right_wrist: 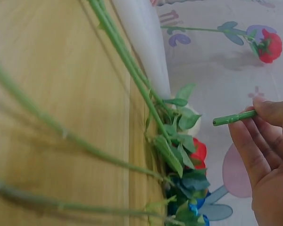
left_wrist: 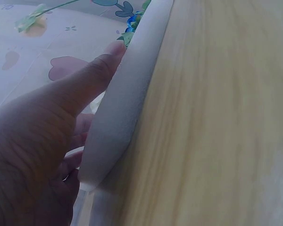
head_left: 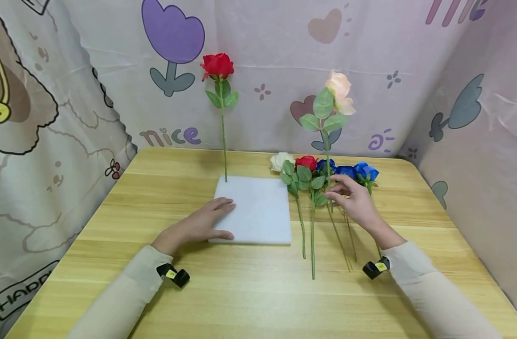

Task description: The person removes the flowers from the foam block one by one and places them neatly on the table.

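My right hand pinches the stem of a pale pink rose between thumb and fingertips, holding it upright above the table. The stem's cut end pokes out below the fingers in the right wrist view. My left hand rests on the left edge of a white foam board, fingers extended over it and thumb along the near corner. A red rose stands upright at the board's far left corner, its stem meeting the foam there.
Several roses lie on the wooden table right of the board: a white rose, a red rose and blue roses, their stems toward me. A printed cloth hangs behind the table.
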`<state>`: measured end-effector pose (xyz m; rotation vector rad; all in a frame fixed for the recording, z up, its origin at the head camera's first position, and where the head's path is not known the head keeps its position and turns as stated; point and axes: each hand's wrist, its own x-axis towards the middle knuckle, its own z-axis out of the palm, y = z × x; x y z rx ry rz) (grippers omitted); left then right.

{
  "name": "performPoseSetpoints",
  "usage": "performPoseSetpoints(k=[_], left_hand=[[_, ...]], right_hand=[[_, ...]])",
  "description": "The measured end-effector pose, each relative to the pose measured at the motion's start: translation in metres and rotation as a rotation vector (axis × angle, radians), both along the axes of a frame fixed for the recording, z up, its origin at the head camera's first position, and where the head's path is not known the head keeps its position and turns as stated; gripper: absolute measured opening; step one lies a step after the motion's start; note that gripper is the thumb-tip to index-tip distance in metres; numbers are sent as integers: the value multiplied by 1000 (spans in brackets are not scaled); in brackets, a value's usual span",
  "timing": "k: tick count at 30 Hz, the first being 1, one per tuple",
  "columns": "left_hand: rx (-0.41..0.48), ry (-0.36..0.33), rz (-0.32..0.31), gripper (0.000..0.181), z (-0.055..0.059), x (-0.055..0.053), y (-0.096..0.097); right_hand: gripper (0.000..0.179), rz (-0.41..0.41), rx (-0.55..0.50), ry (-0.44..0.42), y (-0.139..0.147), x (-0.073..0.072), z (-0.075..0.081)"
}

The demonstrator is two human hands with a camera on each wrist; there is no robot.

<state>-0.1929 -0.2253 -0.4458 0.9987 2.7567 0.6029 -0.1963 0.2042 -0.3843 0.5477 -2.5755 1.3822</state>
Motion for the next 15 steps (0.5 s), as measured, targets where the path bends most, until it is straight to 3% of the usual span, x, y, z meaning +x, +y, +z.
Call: performPoseSetpoints(k=[15], left_hand=[[14,14,-10,100,2,0,0]], right_hand=[[43,-79,77,-31,35,18,-7]])
